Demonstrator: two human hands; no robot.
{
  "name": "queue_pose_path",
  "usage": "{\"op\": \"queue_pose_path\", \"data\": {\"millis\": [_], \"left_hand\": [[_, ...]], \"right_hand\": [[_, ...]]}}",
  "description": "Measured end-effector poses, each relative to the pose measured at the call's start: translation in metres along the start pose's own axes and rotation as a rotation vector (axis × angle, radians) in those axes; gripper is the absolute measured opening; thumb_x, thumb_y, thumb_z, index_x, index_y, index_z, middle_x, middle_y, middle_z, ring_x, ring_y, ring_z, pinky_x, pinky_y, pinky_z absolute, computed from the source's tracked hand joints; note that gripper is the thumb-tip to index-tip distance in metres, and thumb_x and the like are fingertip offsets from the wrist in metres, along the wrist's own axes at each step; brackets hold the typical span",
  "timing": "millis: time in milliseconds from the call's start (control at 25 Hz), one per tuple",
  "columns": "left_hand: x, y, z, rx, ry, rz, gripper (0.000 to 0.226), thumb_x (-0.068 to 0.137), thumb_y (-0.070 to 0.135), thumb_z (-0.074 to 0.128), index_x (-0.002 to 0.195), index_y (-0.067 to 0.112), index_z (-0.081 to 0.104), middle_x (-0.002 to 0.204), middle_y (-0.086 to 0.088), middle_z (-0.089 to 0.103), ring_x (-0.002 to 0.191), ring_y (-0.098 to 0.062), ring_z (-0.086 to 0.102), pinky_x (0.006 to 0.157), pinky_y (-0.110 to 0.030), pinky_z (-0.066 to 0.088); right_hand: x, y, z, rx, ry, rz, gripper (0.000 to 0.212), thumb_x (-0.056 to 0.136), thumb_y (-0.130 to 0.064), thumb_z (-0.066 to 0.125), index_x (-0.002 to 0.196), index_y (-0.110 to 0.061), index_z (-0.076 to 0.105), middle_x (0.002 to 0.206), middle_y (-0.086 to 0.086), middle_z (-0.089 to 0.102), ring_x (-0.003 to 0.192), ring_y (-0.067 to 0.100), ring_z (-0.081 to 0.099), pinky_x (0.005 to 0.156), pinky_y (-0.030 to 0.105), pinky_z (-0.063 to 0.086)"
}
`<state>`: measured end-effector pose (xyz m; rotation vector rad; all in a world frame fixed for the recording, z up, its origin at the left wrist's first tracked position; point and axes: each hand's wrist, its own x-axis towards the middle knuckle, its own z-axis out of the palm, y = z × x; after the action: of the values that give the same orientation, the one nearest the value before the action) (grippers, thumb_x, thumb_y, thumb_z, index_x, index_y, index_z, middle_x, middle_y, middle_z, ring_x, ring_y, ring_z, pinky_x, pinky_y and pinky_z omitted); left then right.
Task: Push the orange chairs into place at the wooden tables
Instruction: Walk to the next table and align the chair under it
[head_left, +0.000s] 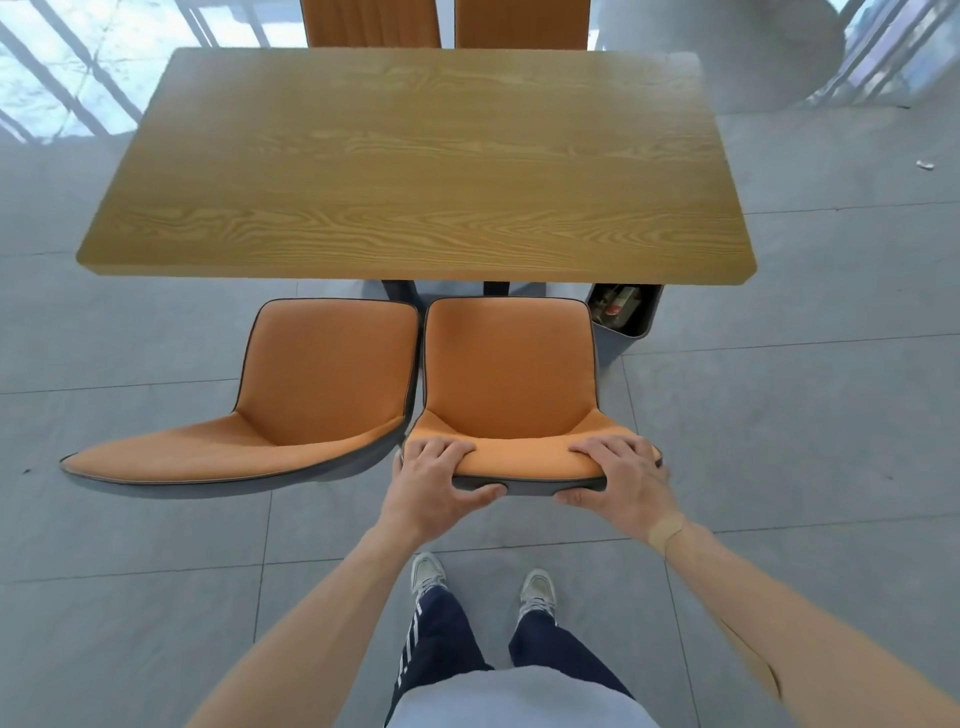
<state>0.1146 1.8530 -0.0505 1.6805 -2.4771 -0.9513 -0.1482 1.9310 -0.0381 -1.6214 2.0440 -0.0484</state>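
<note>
**Right chair gripped, not yet tucked in**

Both hands grip the top of one chair's backrest: the left hand and the right hand each curl fingers over the front and a thumb behind. That right chair stands square to the table, its seat front near the table's near edge but not under it. Beside it, the left chair sits turned askew, also short of the table. Two far chairs look already pushed in beyond the table. Judging by this, both near chairs remain to be done
</note>
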Motion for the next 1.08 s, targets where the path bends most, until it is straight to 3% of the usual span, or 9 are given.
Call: {"op": "queue_pose_path", "data": {"millis": [120, 400, 600, 720, 920, 1080], "left_hand": [[0.004, 0.005, 0.004, -0.016, 0.018, 0.005, 0.084, 0.068, 0.09, 0.039, 0.131, 0.035, 0.05, 0.132, 0.01, 0.051, 0.128, -0.017, 0.031, 0.111, -0.049, 0.028], [0.006, -0.002, 0.002, 0.007, 0.019, 0.049, 0.08, 0.071, 0.087, 0.042, 0.13, 0.034, 0.053, 0.13, 0.011, 0.052, 0.125, -0.018, 0.034, 0.111, -0.05, 0.027], [0.0, -0.005, 0.001, 0.014, -0.004, 0.02, 0.087, 0.065, 0.094, 0.032, 0.131, 0.038, 0.049, 0.132, 0.012, 0.05, 0.127, -0.019, 0.033, 0.112, -0.046, 0.026], [-0.004, 0.0, 0.0, -0.002, -0.064, -0.049, 0.084, 0.067, 0.09, 0.042, 0.134, 0.039, 0.045, 0.137, 0.01, 0.046, 0.13, -0.019, 0.029, 0.111, -0.044, 0.029], [-0.024, -0.018, -0.021, -0.219, -0.024, -0.138, 0.068, 0.077, 0.071, 0.06, 0.132, 0.032, 0.051, 0.135, 0.011, 0.046, 0.132, -0.013, 0.031, 0.106, -0.038, 0.037], [-0.051, -0.073, -0.066, -0.208, 0.032, -0.135, 0.063, 0.078, 0.069, 0.061, 0.13, 0.034, 0.053, 0.136, 0.011, 0.049, 0.128, -0.01, 0.038, 0.107, -0.039, 0.039]], "right_hand": [[0.006, 0.007, -0.008, -0.001, -0.014, -0.016, 0.088, 0.057, -0.091, 0.039, 0.129, -0.041, 0.051, 0.136, -0.017, 0.049, 0.125, 0.018, 0.028, 0.092, 0.045, 0.033], [0.006, 0.004, -0.007, -0.023, -0.042, -0.005, 0.079, 0.065, -0.086, 0.047, 0.131, -0.043, 0.048, 0.138, -0.016, 0.046, 0.125, 0.019, 0.027, 0.099, 0.051, 0.032], [0.002, 0.0, -0.005, 0.001, -0.076, 0.004, 0.078, 0.065, -0.086, 0.049, 0.131, -0.045, 0.045, 0.139, -0.015, 0.045, 0.127, 0.02, 0.026, 0.102, 0.053, 0.029], [0.0, 0.0, -0.007, -0.005, -0.11, 0.011, 0.084, 0.061, -0.091, 0.044, 0.131, -0.047, 0.043, 0.139, -0.015, 0.044, 0.129, 0.02, 0.026, 0.103, 0.056, 0.028], [0.001, -0.017, -0.014, -0.023, -0.144, 0.078, 0.08, 0.063, -0.093, 0.041, 0.129, -0.048, 0.046, 0.14, -0.017, 0.046, 0.135, 0.017, 0.029, 0.104, 0.075, 0.005], [0.007, -0.078, -0.005, -0.063, -0.044, 0.012, 0.072, 0.07, -0.088, 0.04, 0.128, -0.046, 0.049, 0.14, -0.015, 0.049, 0.135, 0.017, 0.034, 0.105, 0.077, 0.003]]}}
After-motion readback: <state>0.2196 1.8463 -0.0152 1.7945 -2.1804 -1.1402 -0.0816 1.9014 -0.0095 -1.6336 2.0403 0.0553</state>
